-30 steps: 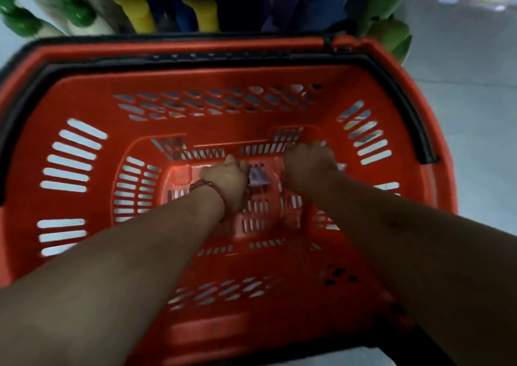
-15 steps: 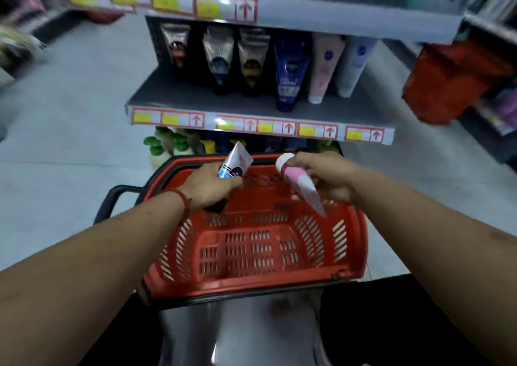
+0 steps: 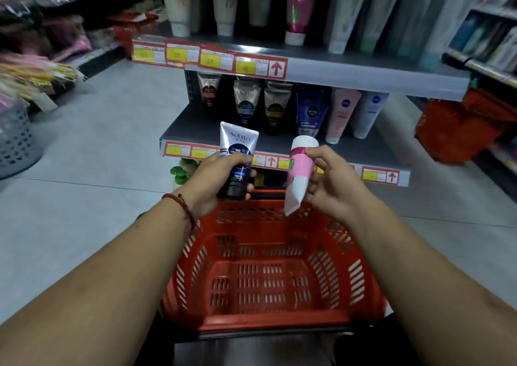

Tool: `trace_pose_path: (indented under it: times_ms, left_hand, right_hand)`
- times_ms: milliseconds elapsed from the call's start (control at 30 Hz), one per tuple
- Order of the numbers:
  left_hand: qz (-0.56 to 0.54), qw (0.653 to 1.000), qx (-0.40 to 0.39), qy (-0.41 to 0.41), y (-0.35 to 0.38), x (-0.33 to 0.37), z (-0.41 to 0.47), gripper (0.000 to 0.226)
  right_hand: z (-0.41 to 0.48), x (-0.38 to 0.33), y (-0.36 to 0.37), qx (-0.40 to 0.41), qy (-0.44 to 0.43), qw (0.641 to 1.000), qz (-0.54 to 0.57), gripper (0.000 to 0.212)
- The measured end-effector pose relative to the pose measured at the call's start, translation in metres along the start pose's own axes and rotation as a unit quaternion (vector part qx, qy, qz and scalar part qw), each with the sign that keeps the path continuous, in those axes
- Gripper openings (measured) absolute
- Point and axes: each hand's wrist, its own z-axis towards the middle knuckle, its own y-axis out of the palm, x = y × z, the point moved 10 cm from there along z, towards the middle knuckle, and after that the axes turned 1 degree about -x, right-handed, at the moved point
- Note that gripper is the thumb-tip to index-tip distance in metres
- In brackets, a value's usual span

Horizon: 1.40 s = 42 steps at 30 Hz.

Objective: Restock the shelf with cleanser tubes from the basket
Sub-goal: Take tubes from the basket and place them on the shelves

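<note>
Head view, left hand (image 3: 212, 186) gripping glossy tube (image 3: 236, 155), slotted basket (image 3: 268, 284)

Glossy plastic tubes (image 3: 237, 153), slotted plastic basket (image 3: 268, 279)

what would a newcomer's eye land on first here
The two tubes held up at centre draw the eye: the left hand grips a silver-and-blue tube, cap down, and the right hand holds a pink-and-white tube, cap up. Below them sits the red basket, no tubes visible inside. Behind stands the grey shelf with its row of tubes.
</note>
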Motion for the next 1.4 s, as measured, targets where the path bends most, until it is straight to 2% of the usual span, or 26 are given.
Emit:
trace_pose_path:
  times_ms: [67,167,267,367,433,600,700,733,833,900,967,1033,1133,1267,1400]
  left_hand:
    - [-0.018,1.000,0.006,0.004,-0.002,0.001,0.005,0.029]
    - [-0.036,0.999,0.014,0.008,-0.005,0.001,0.010,0.028]
    - [-0.056,0.997,0.043,0.017,-0.013,0.003,0.016,0.023]
    - [-0.072,0.995,0.068,0.004,-0.025,-0.001,0.023,0.022]
    - [-0.081,0.994,0.074,-0.005,-0.029,-0.005,0.026,0.020]
    - [-0.094,0.993,0.054,-0.052,-0.012,-0.020,0.028,0.025]
    - [-0.108,0.991,0.025,-0.069,0.008,-0.021,0.027,0.023]
    - [-0.108,0.992,0.024,-0.062,0.011,-0.020,0.027,0.024]
    - [-0.102,0.994,0.031,-0.037,0.015,-0.018,0.030,0.040]
    - [-0.099,0.994,0.038,-0.027,0.016,-0.018,0.029,0.048]
    - [-0.090,0.995,0.045,-0.020,0.016,-0.018,0.029,0.047]
    - [-0.092,0.995,0.038,-0.014,0.018,-0.018,0.029,0.047]
    - [-0.101,0.994,0.030,-0.011,0.019,-0.017,0.028,0.045]
    - [-0.132,0.990,0.037,-0.021,0.017,-0.017,0.027,0.027]
    - [-0.132,0.988,0.081,-0.028,0.003,-0.021,0.027,0.029]
  right_hand:
    - [0.004,0.000,-0.004,0.023,-0.012,1.000,-0.015,0.032]
    - [0.010,0.001,-0.004,0.021,-0.018,0.999,0.047,0.015]
    - [0.011,0.001,-0.003,0.007,-0.013,0.994,0.109,0.017]
    - [0.011,0.001,0.000,-0.014,-0.013,0.993,0.115,0.015]
    - [0.013,0.000,0.002,-0.027,-0.028,0.992,0.119,0.023]
    - [0.020,0.005,-0.002,-0.006,-0.076,0.997,-0.027,0.048]
    - [0.016,0.008,0.004,0.003,-0.112,0.981,-0.161,0.078]
    - [0.013,0.008,0.009,-0.005,-0.125,0.973,-0.195,0.081]
    - [0.000,0.008,0.023,-0.029,-0.160,0.950,-0.265,0.064]
    - [-0.003,0.007,0.025,-0.011,-0.184,0.932,-0.312,0.056]
    - [-0.004,0.006,0.023,0.022,-0.195,0.919,-0.342,0.048]
    - [-0.005,0.006,0.023,0.028,-0.192,0.924,-0.329,0.040]
    - [-0.007,0.003,0.023,0.037,-0.202,0.924,-0.322,0.039]
    - [-0.005,0.003,0.021,0.045,-0.205,0.922,-0.324,0.040]
    - [0.003,0.008,0.016,0.055,-0.188,0.927,-0.321,0.041]
